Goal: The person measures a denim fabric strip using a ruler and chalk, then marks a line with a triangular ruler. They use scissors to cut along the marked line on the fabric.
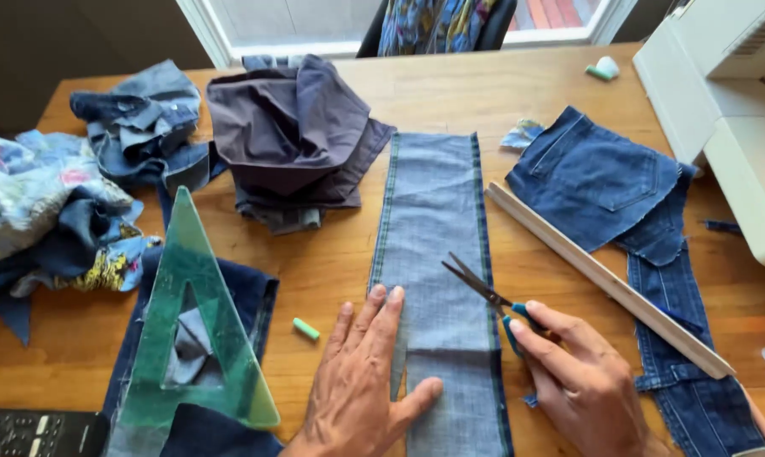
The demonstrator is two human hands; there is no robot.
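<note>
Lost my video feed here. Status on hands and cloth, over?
Left hand flat on the grey denim strip. Right hand holds scissors, blades open over the strip. Wooden ruler lies just right, apart from the strip.

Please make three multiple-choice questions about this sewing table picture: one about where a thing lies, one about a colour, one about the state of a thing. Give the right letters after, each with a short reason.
1. Where does the green triangle ruler lie?
A. left of the left hand
B. on the wooden stick
C. under the white machine

2. What colour are the scissors' handles?
A. red
B. teal
C. yellow

3. How are the scissors' blades?
A. closed
B. open
C. hidden under cloth

Answers: 1 A, the ruler rests on dark denim left of the left hand. 2 B, teal shows in the right hand. 3 B, the blades of the scissors spread apart above the grey denim strip.
</note>
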